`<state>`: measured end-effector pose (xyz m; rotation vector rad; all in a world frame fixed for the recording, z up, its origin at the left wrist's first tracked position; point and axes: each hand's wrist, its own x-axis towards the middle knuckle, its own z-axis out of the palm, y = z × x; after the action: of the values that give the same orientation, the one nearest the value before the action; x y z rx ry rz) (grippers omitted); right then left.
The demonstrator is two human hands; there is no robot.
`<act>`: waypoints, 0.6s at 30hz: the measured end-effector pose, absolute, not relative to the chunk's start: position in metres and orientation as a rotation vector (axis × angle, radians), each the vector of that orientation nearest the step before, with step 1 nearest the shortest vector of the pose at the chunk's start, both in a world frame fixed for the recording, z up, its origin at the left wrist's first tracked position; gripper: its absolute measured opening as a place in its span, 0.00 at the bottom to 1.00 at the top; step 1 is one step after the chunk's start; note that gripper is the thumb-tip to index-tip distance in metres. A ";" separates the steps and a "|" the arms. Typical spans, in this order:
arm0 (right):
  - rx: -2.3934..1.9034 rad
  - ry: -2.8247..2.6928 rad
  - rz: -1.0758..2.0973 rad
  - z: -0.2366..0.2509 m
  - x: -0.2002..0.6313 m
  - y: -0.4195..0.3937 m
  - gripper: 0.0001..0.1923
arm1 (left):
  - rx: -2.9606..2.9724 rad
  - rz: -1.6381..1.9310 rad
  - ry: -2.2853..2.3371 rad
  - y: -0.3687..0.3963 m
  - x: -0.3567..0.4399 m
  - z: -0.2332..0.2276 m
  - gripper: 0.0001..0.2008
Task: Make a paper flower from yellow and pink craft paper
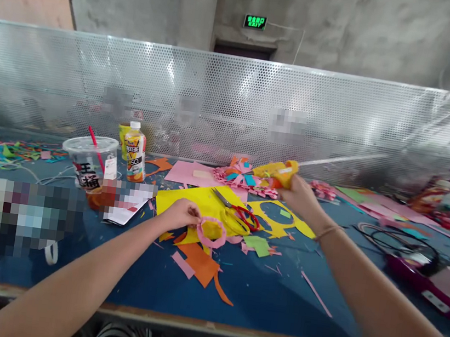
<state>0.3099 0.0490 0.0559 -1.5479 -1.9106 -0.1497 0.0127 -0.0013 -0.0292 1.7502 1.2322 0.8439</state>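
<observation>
My left hand pinches the edge of a pink felt ring between thumb and fingertips, just above the table. In my right hand is a yellow glue gun, its nozzle pointing left and a long pale glue stick jutting from its back. Behind the nozzle lies a fringed pink felt piece with blue and orange bits. Scissors with red handles rest on a yellow felt sheet, between my hands. Right of them is a yellow felt offcut with round holes.
Orange felt scraps lie near the front edge. On the left stand a plastic cup with a red straw and a juice bottle. Cables and a purple device occupy the right. A perforated metal screen borders the back.
</observation>
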 end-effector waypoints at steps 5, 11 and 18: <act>-1.409 -1.857 0.356 0.016 0.274 0.043 0.10 | 1.852 0.838 1.247 0.003 0.009 -0.033 0.05; -1.485 -2.069 0.287 -0.009 0.270 0.031 0.23 | 1.916 0.829 1.315 0.000 0.008 -0.029 0.05; -1.594 -2.214 -0.184 -0.011 0.262 0.026 0.25 | 1.896 0.798 1.316 -0.001 0.008 -0.026 0.06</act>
<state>0.2622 0.0263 -0.0108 -1.5940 -2.2142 -0.1845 0.0082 -0.0011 -0.0259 1.8963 1.3160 0.7977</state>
